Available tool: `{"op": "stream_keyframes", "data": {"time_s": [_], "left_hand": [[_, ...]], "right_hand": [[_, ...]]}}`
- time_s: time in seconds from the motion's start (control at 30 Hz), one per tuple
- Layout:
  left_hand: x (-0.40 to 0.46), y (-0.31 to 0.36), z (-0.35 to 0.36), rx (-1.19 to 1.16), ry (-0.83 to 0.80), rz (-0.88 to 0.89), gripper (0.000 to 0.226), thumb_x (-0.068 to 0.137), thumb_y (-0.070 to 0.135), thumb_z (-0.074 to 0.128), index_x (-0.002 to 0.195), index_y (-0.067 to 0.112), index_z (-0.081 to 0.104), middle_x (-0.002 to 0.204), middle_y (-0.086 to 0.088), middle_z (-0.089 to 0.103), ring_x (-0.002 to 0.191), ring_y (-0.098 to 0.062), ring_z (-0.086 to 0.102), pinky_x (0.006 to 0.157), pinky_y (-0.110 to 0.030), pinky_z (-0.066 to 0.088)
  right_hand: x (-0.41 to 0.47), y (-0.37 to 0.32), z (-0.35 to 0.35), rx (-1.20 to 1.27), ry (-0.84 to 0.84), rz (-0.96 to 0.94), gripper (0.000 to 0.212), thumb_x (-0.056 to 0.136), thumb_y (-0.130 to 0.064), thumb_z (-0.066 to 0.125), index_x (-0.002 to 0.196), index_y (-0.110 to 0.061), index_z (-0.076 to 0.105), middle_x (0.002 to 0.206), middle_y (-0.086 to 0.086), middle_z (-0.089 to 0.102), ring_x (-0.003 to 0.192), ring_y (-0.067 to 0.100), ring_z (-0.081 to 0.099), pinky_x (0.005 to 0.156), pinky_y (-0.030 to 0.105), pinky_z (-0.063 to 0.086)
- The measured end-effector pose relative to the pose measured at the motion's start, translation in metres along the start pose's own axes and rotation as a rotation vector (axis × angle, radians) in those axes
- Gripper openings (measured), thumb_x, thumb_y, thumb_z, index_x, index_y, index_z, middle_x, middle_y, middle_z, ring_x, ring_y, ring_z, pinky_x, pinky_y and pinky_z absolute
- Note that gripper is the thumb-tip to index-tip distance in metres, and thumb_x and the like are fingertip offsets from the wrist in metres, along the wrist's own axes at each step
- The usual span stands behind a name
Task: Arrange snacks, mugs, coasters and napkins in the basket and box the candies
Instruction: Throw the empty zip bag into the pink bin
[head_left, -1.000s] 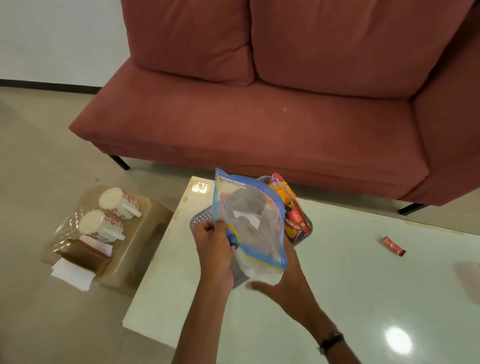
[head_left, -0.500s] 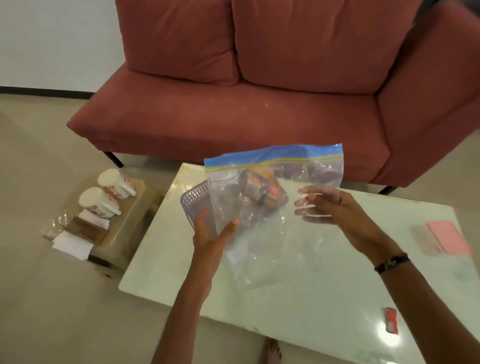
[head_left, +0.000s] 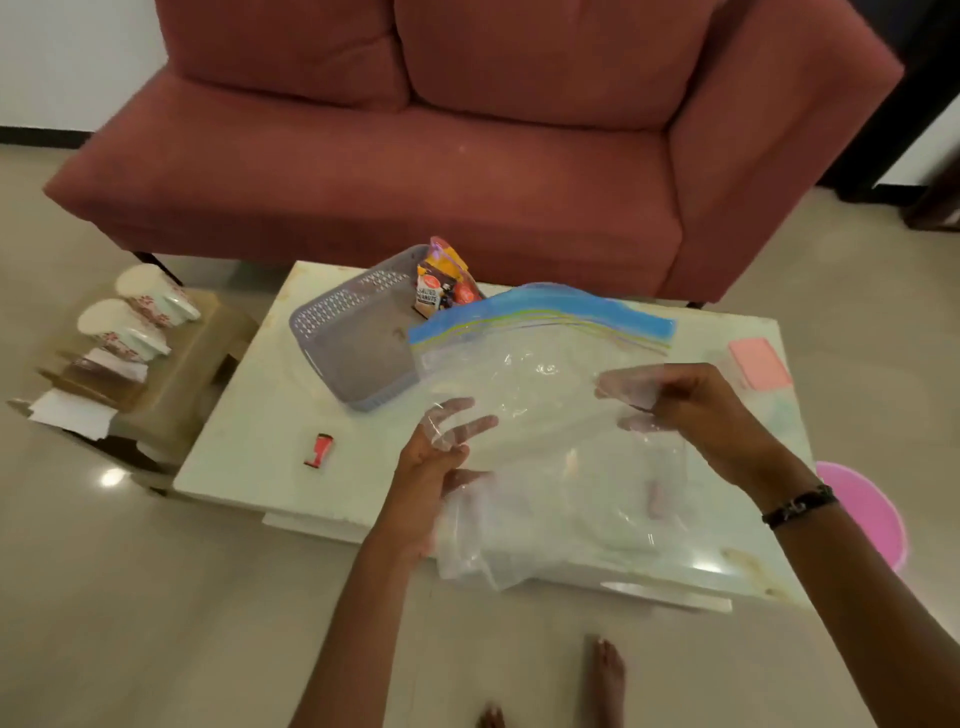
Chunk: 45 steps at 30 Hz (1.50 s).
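Note:
I hold a large clear zip bag (head_left: 540, 364) with a blue seal strip flat over the white table (head_left: 260, 447). My left hand (head_left: 436, 462) grips its lower left side and my right hand (head_left: 691, 410) pinches its right side. Behind the bag stands a grey perforated basket (head_left: 343, 332) with snack packets (head_left: 441, 286) leaning at its far right corner. A small red candy (head_left: 319, 451) lies on the table left of my left hand. Two white mugs with red flowers (head_left: 140, 317) lie on a low brown stool (head_left: 208, 343) at the left, with napkins (head_left: 72, 413) beside them.
A red sofa (head_left: 415, 156) stands behind the table. A pink flat piece (head_left: 758, 361) lies at the table's far right edge. A pink round tub (head_left: 867, 509) sits on the floor at the right. My bare feet (head_left: 605, 675) are near the table's front edge.
The bag has come down from upright to nearly flat over the table, uncovering the basket. My view has pulled back and shifted, so the red candy now lies at the left.

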<state>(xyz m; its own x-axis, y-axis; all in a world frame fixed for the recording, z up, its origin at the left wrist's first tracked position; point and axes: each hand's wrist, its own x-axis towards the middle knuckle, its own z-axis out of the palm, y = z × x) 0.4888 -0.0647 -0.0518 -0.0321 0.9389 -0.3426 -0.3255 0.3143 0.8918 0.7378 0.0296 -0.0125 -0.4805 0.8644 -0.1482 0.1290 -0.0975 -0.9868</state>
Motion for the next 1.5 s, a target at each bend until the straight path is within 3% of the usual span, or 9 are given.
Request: {"op": "stream_keyframes", "data": {"time_s": [0.13, 0.2, 0.27, 0.4, 0.63, 0.9, 1.1, 1.3, 1.5], "left_hand": [[0.004, -0.022, 0.031, -0.191, 0.117, -0.113, 0.032, 0.088, -0.005, 0.038, 0.094, 0.018, 0.059, 0.123, -0.01, 0.062, 0.067, -0.01, 0.07, 0.059, -0.016, 0.054], [0.007, -0.033, 0.047, -0.367, 0.147, -0.232, 0.024, 0.09, 0.011, 0.036, 0.095, 0.015, 0.059, 0.124, -0.01, 0.06, 0.078, -0.019, 0.073, 0.054, -0.018, 0.053], [0.012, -0.045, 0.063, -0.472, 0.122, -0.378, 0.035, 0.088, 0.036, 0.036, 0.102, 0.014, 0.06, 0.127, -0.013, 0.059, 0.088, -0.031, 0.072, 0.069, -0.039, 0.057], [0.028, -0.067, 0.112, -0.234, 0.023, -0.619, 0.09, 0.06, 0.086, 0.045, 0.122, 0.023, 0.055, 0.135, -0.01, 0.054, 0.115, -0.039, 0.058, 0.093, -0.065, 0.04], [0.061, -0.123, 0.29, 0.14, -0.027, -0.572, 0.087, 0.058, 0.003, 0.083, 0.131, 0.018, 0.038, 0.12, -0.008, 0.06, 0.084, -0.014, 0.062, 0.074, -0.023, 0.055], [0.122, -0.198, 0.429, -0.026, 0.103, -0.39, 0.044, 0.076, 0.001, 0.069, 0.114, 0.015, 0.053, 0.086, -0.001, 0.068, 0.067, -0.004, 0.064, 0.065, -0.015, 0.046], [0.164, -0.27, 0.516, 0.168, 0.008, -0.363, 0.031, 0.075, 0.0, 0.065, 0.094, 0.021, 0.054, 0.097, -0.003, 0.061, 0.081, -0.018, 0.058, 0.073, -0.028, 0.047], [0.191, -0.342, 0.539, 0.551, -0.09, -0.326, 0.05, 0.082, 0.007, 0.055, 0.127, 0.02, 0.041, 0.129, -0.004, 0.047, 0.121, -0.022, 0.047, 0.101, -0.043, 0.044], [0.211, -0.399, 0.527, 0.782, -0.194, -0.39, 0.047, 0.084, 0.012, 0.057, 0.129, 0.013, 0.044, 0.135, -0.012, 0.048, 0.124, -0.032, 0.044, 0.106, -0.045, 0.037]], "right_hand": [[-0.024, 0.027, -0.036, -0.079, 0.02, -0.056, 0.03, 0.075, -0.033, 0.074, 0.091, -0.007, 0.076, 0.091, -0.004, 0.072, 0.091, 0.007, 0.064, 0.08, 0.023, 0.053], [-0.036, 0.039, -0.059, -0.185, 0.022, -0.098, 0.016, 0.087, 0.0, 0.06, 0.077, 0.001, 0.073, 0.083, -0.003, 0.069, 0.097, 0.002, 0.064, 0.081, 0.018, 0.048], [-0.049, 0.048, -0.088, -0.275, 0.025, -0.123, 0.06, 0.07, 0.033, 0.038, 0.056, -0.015, 0.071, 0.074, -0.011, 0.073, 0.102, 0.001, 0.065, 0.081, 0.012, 0.047], [-0.073, 0.061, -0.145, -0.659, -0.017, -0.272, 0.042, 0.049, 0.017, 0.031, 0.044, -0.011, 0.062, 0.063, -0.007, 0.066, 0.104, 0.008, 0.063, 0.079, 0.005, 0.044], [-0.119, 0.092, -0.263, -0.701, 0.203, -0.224, 0.042, 0.067, 0.008, 0.034, 0.071, -0.011, 0.071, 0.101, 0.006, 0.071, 0.104, 0.01, 0.061, 0.087, 0.002, 0.039], [-0.184, 0.134, -0.395, -0.161, 0.069, 0.318, 0.073, 0.072, -0.064, 0.049, 0.14, -0.046, 0.029, 0.138, -0.028, 0.042, 0.121, -0.013, 0.043, 0.094, 0.013, 0.039], [-0.188, 0.208, -0.431, -0.296, 0.138, 0.394, 0.072, 0.079, -0.011, 0.072, 0.131, -0.048, 0.039, 0.125, -0.006, 0.058, 0.092, -0.002, 0.062, 0.059, 0.011, 0.05], [-0.168, 0.316, -0.443, -0.636, 0.553, 0.5, 0.052, 0.073, 0.01, 0.049, 0.108, -0.025, 0.067, 0.084, 0.009, 0.071, 0.055, 0.021, 0.052, 0.057, 0.02, 0.04], [-0.133, 0.424, -0.433, -0.699, 0.521, 0.557, 0.059, 0.078, 0.017, 0.038, 0.126, -0.012, 0.054, 0.125, 0.02, 0.058, 0.091, 0.037, 0.064, 0.079, 0.043, 0.054]]}}
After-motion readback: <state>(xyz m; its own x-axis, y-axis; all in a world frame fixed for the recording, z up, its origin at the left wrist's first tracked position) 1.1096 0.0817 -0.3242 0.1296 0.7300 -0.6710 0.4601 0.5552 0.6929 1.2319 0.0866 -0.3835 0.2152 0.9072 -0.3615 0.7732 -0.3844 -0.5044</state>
